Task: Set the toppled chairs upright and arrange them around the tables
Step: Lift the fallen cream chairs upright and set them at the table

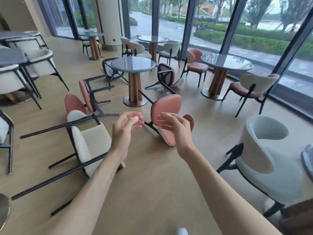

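Note:
Several chairs lie toppled on the wood floor around a small round grey table (133, 64). A pink chair (166, 107) lies on its side straight ahead, legs pointing back toward the table. A cream chair (92, 143) lies tipped at my left, another pink chair (86, 94) beyond it, and a dark-bottomed chair (166, 75) right of the table's post. My left hand (126, 128) and right hand (174, 128) are both raised in front of the near pink chair, fingers apart, holding nothing.
A larger round table (226, 62) with upright pink chairs stands at the right by the glass wall. An upright white tub chair (264, 150) is close at my right. Cream armchairs and dark tables line the left side. A white column (111, 22) rises at the back.

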The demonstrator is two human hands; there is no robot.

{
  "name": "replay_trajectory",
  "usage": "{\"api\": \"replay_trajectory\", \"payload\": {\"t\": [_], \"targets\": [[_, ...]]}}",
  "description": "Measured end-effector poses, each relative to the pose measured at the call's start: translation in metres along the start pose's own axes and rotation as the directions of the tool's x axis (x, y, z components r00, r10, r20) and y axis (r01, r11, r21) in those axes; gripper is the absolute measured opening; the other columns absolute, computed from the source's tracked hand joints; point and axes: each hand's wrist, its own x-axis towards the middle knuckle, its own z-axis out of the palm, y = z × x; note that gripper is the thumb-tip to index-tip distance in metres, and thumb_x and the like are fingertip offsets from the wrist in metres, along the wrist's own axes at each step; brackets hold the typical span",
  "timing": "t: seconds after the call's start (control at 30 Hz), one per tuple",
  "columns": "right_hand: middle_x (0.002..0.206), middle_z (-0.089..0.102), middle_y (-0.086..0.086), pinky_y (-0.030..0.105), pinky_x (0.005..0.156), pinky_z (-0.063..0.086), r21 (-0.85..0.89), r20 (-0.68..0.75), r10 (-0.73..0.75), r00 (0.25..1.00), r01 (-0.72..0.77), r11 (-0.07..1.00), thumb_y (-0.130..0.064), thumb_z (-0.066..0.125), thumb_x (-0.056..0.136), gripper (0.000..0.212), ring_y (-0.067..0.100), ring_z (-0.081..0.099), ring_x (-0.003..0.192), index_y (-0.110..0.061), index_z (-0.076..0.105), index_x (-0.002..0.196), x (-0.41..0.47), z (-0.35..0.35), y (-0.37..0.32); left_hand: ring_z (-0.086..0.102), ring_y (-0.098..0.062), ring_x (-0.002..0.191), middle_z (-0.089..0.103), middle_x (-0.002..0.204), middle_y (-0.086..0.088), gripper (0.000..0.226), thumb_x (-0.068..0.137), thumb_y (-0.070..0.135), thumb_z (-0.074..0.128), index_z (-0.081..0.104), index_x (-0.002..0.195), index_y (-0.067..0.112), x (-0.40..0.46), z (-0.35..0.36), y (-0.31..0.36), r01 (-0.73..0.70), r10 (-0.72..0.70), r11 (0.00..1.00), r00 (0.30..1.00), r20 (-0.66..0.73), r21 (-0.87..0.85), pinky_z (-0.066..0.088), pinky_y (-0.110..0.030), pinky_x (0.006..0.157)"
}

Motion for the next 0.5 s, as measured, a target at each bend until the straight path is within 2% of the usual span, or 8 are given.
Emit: {"api": "replay_trajectory", "payload": {"t": [0.17,0.3,0.4,0.5], "targets": [[0.097,0.078,0.011,0.03,0.085,0.056,0.03,0.149,0.036,0.988,-0.041,0.999,-0.013,0.057,0.097,0.022,0.023,0.074,0.092,0.001,0.073,0.103,0.128,0.013,0.031,0.069,-0.022,0.087,0.071,0.089,-0.005,0.021,0.097,0.003,0.05,0.069,0.095,0.009,0.102,0.004,-0.032,-0.056,0.063,0.997,0.985,-0.158,0.048,0.057,-0.032,0.081],[0.097,0.078,0.012,0.037,0.087,0.056,0.026,0.299,0.099,0.949,-0.112,0.993,-0.013,0.058,0.096,0.021,0.029,0.074,0.096,-0.002,0.073,0.102,0.216,0.038,0.045,0.068,-0.022,0.081,0.071,0.086,-0.006,0.019,0.095,0.003,0.05,0.069,0.091,0.009,0.166,0.009,-0.05,-0.047,0.041,0.999,0.94,-0.34,-0.009,0.055,-0.034,0.079],[0.098,0.077,0.014,0.042,0.09,0.056,0.003,0.402,0.126,0.907,-0.139,0.99,-0.014,0.058,0.095,0.02,0.032,0.073,0.097,-0.004,0.074,0.1,0.276,0.061,0.052,0.069,-0.024,0.082,0.073,0.083,-0.004,0.016,0.085,0.014,0.054,0.07,0.089,0.011,0.205,0.008,-0.061,-0.048,0.031,0.999,0.893,-0.449,-0.027,0.056,-0.032,0.077],[0.098,0.078,0.013,0.043,0.091,0.056,-0.023,0.506,0.143,0.851,-0.153,0.988,-0.016,0.059,0.092,0.021,0.031,0.074,0.096,-0.005,0.076,0.1,0.327,0.085,0.067,0.069,-0.027,0.085,0.072,0.085,-0.008,0.019,0.084,0.016,0.054,0.07,0.091,0.008,0.244,-0.006,-0.08,-0.051,0.029,0.998,0.834,-0.55,-0.024,0.056,-0.038,0.082]]}}
